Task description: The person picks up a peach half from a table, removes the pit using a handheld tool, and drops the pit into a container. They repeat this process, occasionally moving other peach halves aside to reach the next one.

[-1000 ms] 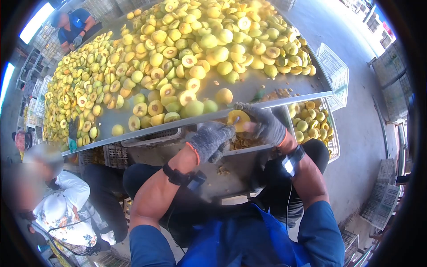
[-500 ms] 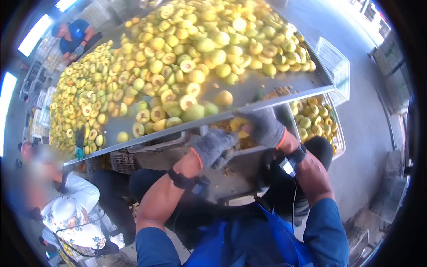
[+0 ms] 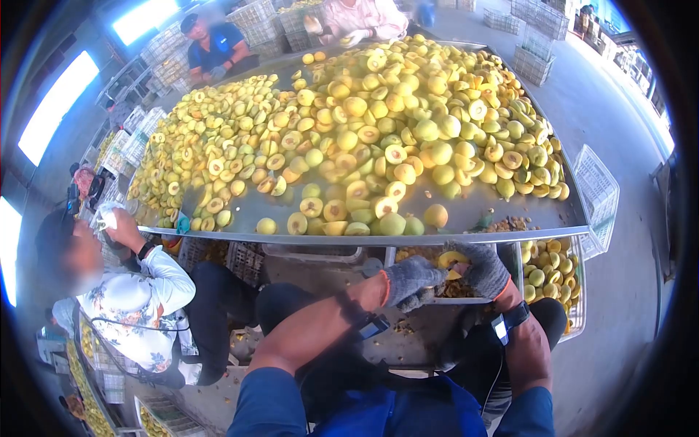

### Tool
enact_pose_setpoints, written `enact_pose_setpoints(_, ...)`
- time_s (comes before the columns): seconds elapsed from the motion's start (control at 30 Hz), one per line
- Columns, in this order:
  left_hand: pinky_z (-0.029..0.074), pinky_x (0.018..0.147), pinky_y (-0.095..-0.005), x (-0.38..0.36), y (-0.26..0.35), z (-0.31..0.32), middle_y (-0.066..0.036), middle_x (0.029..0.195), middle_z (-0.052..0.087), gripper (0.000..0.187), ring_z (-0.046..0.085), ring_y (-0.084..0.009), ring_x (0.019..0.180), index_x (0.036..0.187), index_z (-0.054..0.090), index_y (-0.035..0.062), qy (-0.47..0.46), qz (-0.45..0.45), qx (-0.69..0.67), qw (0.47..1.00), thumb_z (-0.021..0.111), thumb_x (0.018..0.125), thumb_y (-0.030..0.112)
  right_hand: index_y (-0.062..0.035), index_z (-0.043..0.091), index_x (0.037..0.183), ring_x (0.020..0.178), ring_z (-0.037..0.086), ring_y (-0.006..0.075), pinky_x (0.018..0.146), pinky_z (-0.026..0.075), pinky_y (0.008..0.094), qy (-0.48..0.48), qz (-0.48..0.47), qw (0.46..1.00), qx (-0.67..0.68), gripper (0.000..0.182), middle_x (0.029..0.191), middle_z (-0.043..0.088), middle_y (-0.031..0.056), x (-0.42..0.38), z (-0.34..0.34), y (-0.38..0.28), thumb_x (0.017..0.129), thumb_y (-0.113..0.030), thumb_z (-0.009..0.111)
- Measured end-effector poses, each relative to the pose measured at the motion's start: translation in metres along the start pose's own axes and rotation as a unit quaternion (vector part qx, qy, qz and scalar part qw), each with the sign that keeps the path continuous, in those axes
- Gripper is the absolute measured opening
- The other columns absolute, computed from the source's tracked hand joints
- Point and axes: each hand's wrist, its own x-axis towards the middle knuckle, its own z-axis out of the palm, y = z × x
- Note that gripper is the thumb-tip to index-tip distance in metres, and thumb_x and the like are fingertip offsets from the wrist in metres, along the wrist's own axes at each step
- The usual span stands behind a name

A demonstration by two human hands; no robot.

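Head view: your right hand in grey knitted glove point(image 3: 484, 268) grasps the cut yellow fruit point(image 3: 454, 258), above the pale crate of brown scraps point(image 3: 462, 300), near the metal worktop point(image 3: 247, 211). If your left hand point(image 3: 415, 280) grips something, I cannot tell. Better, I think, to hold the fruit firmly, with fingertips away from its cut face.

Fruit point(image 3: 349, 138) on tbl point(image 3: 251, 213) & in crate point(image 3: 580, 291) below near edge R, co-worker point(image 3: 138, 309) L

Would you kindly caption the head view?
Grey-gloved right hand holding cut yellow fruit, left hand alongside, by a metal table of yellowish fruit.
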Motion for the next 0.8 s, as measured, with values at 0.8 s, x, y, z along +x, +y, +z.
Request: enact_pose_setpoints(0.8, 0.031, 0.034, -0.0268, 0.008, -0.030, -0.026, -0.003, 0.056, 0.053, 0.037, 0.044, -0.0114, 0.037, 0.095, 0.067, 0.0011, -0.171, 0.031, -0.138, 0.975, 0.058, 0.100, 0.037, -0.0012, 0.067, 0.121, 0.102, 0.067, 0.0233, 0.093, 0.050, 0.0381, -0.022, -0.029, 0.988, 0.151, 0.056, 0.103, 0.072, 0.0071, 0.001, -0.010, 0.004, 0.074, -0.025, 0.087)
